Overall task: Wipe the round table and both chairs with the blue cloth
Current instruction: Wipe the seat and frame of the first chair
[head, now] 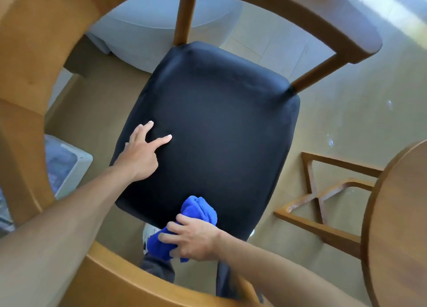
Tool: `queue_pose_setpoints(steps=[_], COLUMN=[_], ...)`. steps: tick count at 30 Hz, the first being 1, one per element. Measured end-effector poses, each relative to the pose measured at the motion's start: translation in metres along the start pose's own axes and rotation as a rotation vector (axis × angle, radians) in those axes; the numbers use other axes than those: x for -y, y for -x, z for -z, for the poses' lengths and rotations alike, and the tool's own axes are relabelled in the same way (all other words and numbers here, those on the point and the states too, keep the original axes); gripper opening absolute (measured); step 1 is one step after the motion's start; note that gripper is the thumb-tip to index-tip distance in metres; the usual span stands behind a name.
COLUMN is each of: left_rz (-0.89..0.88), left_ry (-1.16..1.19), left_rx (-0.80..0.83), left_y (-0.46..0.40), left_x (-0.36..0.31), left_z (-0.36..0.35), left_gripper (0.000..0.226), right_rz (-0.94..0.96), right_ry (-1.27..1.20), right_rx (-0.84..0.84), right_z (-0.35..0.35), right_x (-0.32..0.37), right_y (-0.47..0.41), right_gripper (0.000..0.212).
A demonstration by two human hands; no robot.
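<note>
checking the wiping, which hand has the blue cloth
The right hand, gripping the bunched blue cloth at the seat's near edge; the left hand rests bare on the seat.

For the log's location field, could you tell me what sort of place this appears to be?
Probably a home dining corner: a wooden chair with a dark seat, a round table beside it, and a pale floor.

Fluffy blue cloth (198,211), matt dark upholstered seat (212,126), smooth varnished wooden chair frame (323,22).
</note>
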State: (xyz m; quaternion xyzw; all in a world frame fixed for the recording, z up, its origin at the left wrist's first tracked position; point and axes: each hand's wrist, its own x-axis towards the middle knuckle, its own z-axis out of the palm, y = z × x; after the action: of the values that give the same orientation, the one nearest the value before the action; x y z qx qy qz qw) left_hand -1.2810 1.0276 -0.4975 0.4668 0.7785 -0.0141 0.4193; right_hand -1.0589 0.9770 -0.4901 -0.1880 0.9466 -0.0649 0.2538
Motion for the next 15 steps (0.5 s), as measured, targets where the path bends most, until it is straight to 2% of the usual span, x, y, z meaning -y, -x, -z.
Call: queue_pose_setpoints(steps=[5, 9, 11, 13, 15], left_rz=[0.081, 0.255, 0.335, 0.400, 0.427], left_ry=[-0.082, -0.065, -0.038, -0.018, -0.026], left_rx=[-0.031, -0.116, -0.151, -0.162, -0.167], left_y=[0.010, 0.021, 0.027, 0.035, 0.040], left_x=[-0.016, -0.041, -0.056, -0.070, -0.081], left_z=[-0.005, -0.022, -0.037, -0.056, -0.073], left_gripper=[0.074, 0.070, 0.064, 0.066, 0.072], right_rz=[0.084, 0.098, -0.072, -0.375, -0.646], right_ry=[-0.076, 0.044, 0.048, -0.029, -0.129], right_rx=[-0.020, -0.075, -0.182, -0.311, -0.412], right_z=[-0.050, -0.096, -0.111, -0.114, -0.109], right_x=[-0.012, -0.040, -0.071, -0.114, -0.155], right_y=[0.100, 0.188, 0.231, 0.265, 0.286], right_gripper=[0.018, 0.008, 0.014, 0.023, 0.042])
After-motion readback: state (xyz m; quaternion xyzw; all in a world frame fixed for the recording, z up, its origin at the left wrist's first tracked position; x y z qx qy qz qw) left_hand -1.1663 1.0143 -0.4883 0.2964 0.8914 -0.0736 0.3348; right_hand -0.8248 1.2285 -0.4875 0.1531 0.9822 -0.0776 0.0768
